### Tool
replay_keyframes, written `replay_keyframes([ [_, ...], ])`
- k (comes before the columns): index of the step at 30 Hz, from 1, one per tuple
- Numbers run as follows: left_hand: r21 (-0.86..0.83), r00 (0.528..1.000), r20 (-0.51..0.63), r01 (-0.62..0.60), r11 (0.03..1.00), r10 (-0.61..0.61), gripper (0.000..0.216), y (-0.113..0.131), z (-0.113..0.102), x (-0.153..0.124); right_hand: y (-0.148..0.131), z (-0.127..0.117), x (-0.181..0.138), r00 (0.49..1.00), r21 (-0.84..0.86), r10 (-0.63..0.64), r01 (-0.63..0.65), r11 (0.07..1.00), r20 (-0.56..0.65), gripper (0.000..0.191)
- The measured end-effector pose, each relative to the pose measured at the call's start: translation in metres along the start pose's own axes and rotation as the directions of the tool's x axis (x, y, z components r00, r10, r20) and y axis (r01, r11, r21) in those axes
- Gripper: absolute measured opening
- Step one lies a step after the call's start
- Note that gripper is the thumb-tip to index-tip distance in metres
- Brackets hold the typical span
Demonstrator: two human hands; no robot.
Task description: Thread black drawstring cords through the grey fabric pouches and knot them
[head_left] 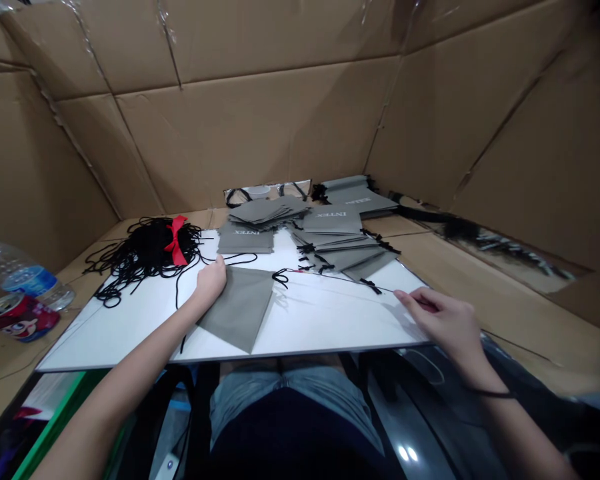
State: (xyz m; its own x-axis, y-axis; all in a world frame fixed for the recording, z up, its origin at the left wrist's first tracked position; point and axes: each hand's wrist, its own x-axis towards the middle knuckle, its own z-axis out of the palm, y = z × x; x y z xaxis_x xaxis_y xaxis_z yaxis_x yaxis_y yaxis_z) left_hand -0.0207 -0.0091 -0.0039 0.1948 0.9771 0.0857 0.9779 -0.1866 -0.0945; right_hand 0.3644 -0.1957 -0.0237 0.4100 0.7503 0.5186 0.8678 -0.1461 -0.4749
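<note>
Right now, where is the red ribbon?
The red ribbon is in the left half of the head view, on the bundle of black cords, beyond and left of the left hand.

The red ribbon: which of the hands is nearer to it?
Left. The left hand, at the grey pouch, is slightly right of the red ribbon; the right hand is much farther right, near the right edge of the white board.
</note>
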Motion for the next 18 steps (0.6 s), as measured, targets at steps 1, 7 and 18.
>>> replay_keyframes([
  [1,-0.001,1.0,-0.001,0.003,1.0,-0.003,0.041,0.0,0.0,0.0,0.0,0.0,-0.001,0.999,-0.008,-0.023,0.023,1.0,-0.024,0.053],
  [7,-0.012,1.0,-0.008,0.011,1.0,-0.011,0.039,0.001,0.001,-0.002,-0.002,-0.004,-0.002,0.991,-0.047,-0.05,0.045,0.998,-0.122,0.046],
  [18,-0.072,1.0,0.001,0.013,0.997,-0.013,0.045,0.0,0.001,-0.001,-0.013,-0.037,0.002,0.95,-0.086,-0.072,0.048,0.995,-0.304,0.045],
])
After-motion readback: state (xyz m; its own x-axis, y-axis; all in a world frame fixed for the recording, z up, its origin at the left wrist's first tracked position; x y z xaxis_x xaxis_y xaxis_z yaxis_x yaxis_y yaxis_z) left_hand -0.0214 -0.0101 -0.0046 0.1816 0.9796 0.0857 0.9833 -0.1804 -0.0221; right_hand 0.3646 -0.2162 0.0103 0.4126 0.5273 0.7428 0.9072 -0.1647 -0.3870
